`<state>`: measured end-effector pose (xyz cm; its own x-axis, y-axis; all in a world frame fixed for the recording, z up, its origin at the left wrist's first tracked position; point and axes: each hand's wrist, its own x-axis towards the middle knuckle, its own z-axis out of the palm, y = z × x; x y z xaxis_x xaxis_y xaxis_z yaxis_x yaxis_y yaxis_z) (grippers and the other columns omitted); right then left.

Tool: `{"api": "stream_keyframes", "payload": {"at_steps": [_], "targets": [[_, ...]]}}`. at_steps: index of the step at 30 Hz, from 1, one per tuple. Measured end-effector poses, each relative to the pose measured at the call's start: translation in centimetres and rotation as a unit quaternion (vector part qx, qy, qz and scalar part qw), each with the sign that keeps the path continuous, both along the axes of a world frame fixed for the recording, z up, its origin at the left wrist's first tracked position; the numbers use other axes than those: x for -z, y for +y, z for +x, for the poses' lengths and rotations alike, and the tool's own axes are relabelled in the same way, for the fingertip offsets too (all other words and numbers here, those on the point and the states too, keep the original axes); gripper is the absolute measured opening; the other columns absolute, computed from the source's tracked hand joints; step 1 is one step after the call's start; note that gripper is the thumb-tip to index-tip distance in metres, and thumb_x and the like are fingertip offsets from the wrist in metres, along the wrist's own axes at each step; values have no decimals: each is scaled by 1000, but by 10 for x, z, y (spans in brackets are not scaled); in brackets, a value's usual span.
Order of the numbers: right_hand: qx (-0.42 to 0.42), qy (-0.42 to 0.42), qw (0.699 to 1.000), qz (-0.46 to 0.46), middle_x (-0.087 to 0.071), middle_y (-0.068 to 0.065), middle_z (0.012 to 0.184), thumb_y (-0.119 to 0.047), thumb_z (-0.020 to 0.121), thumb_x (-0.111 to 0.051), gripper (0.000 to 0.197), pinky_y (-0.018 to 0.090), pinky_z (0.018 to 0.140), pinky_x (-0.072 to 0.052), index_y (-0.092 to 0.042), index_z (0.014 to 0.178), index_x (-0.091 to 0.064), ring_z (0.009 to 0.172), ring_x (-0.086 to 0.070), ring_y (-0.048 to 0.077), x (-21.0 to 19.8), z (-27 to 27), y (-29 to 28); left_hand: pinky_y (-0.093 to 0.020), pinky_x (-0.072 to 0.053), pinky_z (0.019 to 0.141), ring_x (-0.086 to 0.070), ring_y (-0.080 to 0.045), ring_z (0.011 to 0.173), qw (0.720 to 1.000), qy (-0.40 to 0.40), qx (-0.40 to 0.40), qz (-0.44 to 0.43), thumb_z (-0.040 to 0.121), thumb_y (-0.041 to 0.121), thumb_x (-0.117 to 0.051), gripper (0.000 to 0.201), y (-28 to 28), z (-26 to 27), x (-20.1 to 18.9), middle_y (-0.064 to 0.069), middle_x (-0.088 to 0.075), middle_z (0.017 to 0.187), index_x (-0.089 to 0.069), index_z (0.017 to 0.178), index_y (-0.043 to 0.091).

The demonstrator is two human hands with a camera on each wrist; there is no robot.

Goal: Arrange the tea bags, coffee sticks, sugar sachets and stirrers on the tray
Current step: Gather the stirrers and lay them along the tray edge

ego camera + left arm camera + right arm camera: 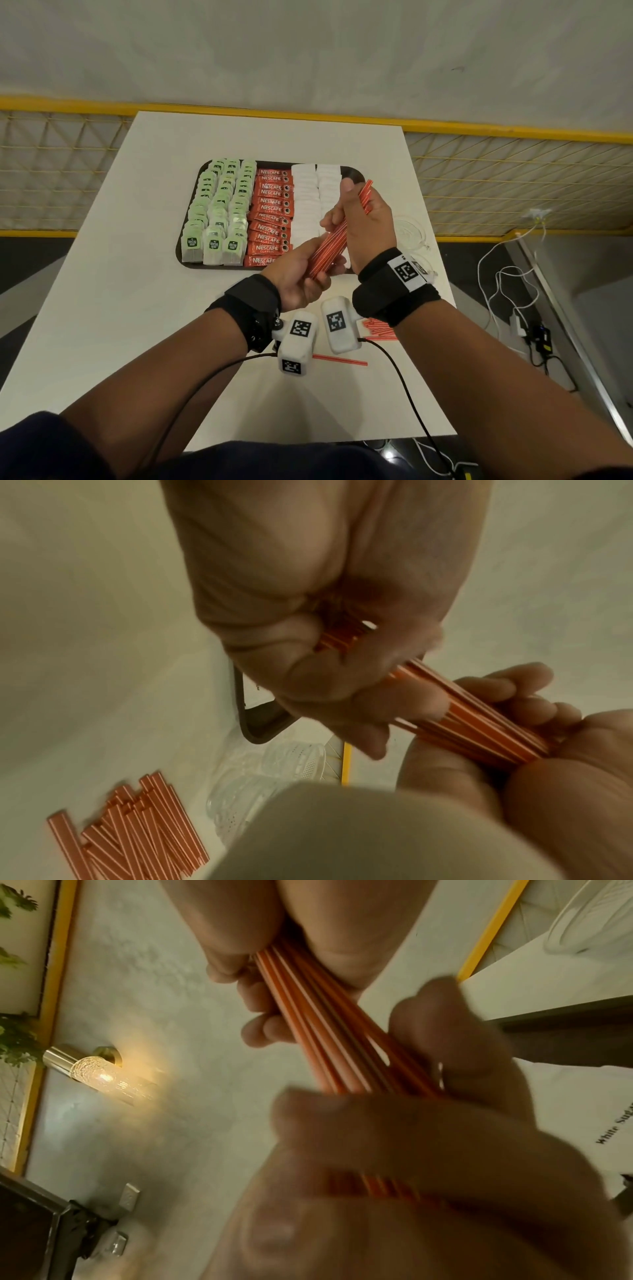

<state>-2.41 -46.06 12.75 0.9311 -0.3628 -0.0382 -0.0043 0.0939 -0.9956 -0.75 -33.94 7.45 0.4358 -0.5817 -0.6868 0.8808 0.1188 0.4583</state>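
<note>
A dark tray (357, 171) on the white table holds rows of green tea bags (219, 212), red coffee sticks (270, 216) and white sugar sachets (308, 198). Above the tray's near right corner both hands hold one bundle of red-and-white striped stirrers (329, 246). My left hand (301, 270) grips the bundle's lower end. My right hand (356, 212) wraps the upper end, thumb up. In the left wrist view the bundle (479, 723) runs from the left hand (565, 750) into the right hand (325, 669). In the right wrist view the stirrers (325, 1042) fan slightly between the fingers.
More loose stirrers (380, 330) lie on the table under my right wrist, a heap (137, 826) in the left wrist view, and a single one (339, 359) lies nearer me. Clear plastic containers (409, 229) sit right of the tray. The table's right edge is close.
</note>
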Motion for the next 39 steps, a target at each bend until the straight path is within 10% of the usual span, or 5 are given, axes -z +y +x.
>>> {"api": "stream_keyframes", "payload": {"at_steps": [11,18,24,31,39], "targets": [[-25,-14,996,83,-68,12,94,-41,97,-49,38,37,84,-56,-6,97,-60,98,-69,31,-6,10,-16,-10,-23,33,-31,-3,36,997,-42,-59,-2,99,37,-51,30,-2,8,10,2,-46,65,-55,87,10],[-127,16,920,-369,-54,-4,142,-46,103,-31,50,20,104,-33,-19,138,-55,129,-48,8,2,6,-34,-11,-26,33,-32,-3,39,995,-69,-70,11,100,36,-50,30,-4,11,17,2,-49,65,-59,93,8],[-107,44,938,-326,-45,-3,148,-43,98,-50,50,21,100,-36,-22,143,-44,130,-45,10,14,4,-33,-11,-24,35,-31,-3,39,994,-82,-73,21,100,35,-51,30,-10,14,21,2,-48,64,-59,91,8],[-120,126,982,-70,-63,7,71,-23,83,-77,33,26,49,-46,-1,103,-63,54,-54,14,35,10,-36,-13,-27,36,-32,-3,44,989,-120,-81,14,100,35,-52,25,-19,24,24,1,-49,68,-52,93,11],[-119,125,964,-201,-61,7,59,-25,89,-67,21,30,53,-49,-5,84,-65,49,-55,16,33,40,-47,-19,-44,51,-52,-8,59,984,-158,-59,58,99,46,-50,40,-29,42,29,-2,-58,77,-61,105,9]]}}
